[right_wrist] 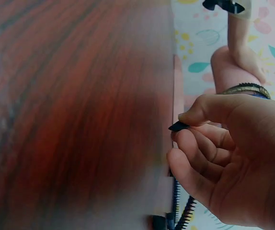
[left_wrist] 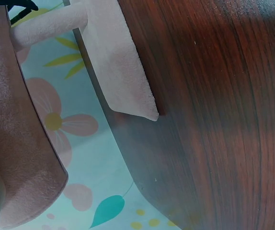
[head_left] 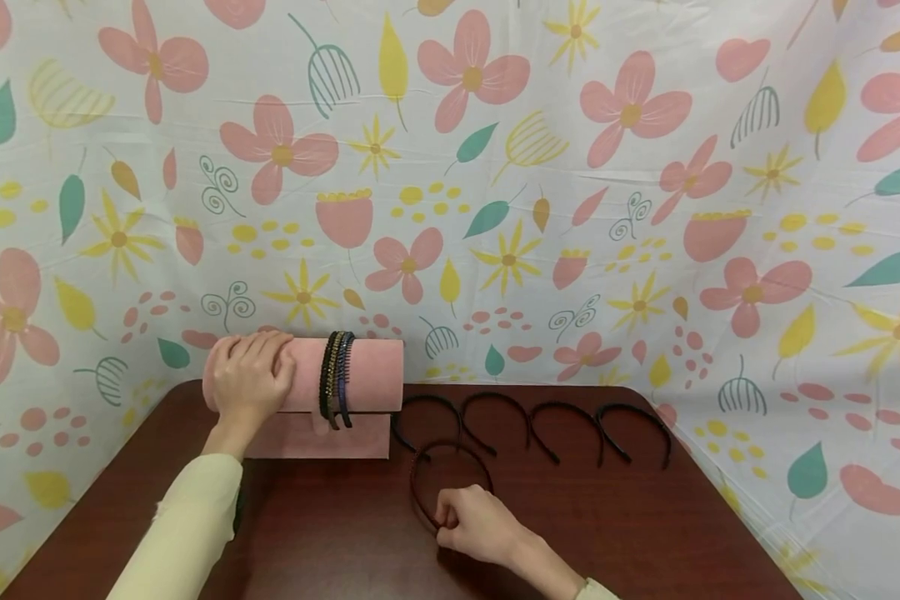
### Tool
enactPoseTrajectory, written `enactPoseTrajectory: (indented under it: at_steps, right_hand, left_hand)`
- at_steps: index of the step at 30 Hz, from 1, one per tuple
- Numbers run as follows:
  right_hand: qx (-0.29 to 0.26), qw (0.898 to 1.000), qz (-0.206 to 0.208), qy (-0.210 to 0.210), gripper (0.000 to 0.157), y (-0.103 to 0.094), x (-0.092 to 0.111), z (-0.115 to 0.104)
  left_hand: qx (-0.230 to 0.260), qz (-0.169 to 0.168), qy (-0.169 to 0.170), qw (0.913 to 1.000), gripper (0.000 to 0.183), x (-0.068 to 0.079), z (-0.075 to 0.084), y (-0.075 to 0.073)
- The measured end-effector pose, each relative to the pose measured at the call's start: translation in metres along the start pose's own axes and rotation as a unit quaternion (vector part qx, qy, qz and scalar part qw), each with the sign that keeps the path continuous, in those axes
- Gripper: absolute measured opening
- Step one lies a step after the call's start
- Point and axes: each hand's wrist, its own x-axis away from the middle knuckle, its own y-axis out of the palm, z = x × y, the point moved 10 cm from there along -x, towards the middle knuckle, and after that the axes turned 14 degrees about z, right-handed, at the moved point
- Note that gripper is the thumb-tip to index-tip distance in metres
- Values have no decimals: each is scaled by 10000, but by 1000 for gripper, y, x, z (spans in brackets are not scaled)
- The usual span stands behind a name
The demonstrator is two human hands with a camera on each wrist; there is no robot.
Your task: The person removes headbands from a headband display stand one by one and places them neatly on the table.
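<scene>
A pink plush headband stand (head_left: 375, 371), a horizontal roll on a flat base, sits at the left of the table. My left hand (head_left: 253, 375) grips the left part of its roll from above. To the right of that hand, black, gold and dark blue headbands (head_left: 337, 379) sit side by side around the roll. My right hand (head_left: 480, 523) pinches a dark reddish headband (head_left: 416, 485) near one end, its arc reaching up and away from the fingers in the head view. Thumb and fingertips close on the band's dark tip (right_wrist: 177, 126) in the right wrist view.
Several black headbands (head_left: 562, 407) lie in a row along the back of the brown table (head_left: 330, 533), right of the stand. Behind the table hangs a white cloth (head_left: 540, 308) printed with flowers and leaves. The stand's base (left_wrist: 120, 72) lies near the table edge.
</scene>
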Motion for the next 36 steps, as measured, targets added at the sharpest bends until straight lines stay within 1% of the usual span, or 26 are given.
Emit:
enactPoseTrajectory:
  at_steps: [3,9,14,19,22,28,31,36]
  right_hand:
    - [15,9999,-105,-9,9,4,1,-1]
    - [-236,9992,-280,147,8,11,3,0]
    - [-490,9980,-317,251,6,14,4,0]
    - [-865,9939,-444,512,5,19,4,2]
    - [-972,9922,-496,595,5,21,3,3]
    - [-1066,9909,-537,617,7,23,4,2]
    - [-1103,9906,-565,581,8,23,4,-1]
    - [-1133,9906,-525,559,6,23,3,-4]
  left_hand:
    - [43,69,-25,10000,38,0,0,-1]
    - [113,218,-65,9997,36,-2,1,-4]
    - [86,191,-25,9998,36,-3,2,-4]
    - [92,187,-36,9998,36,-2,2,-3]
    - [105,216,-39,9997,36,-2,2,-3]
    - [105,243,-43,9996,37,-2,2,-3]
    - [98,209,-34,9997,36,-3,2,-3]
    - [42,89,-9,10000,36,-2,1,-2]
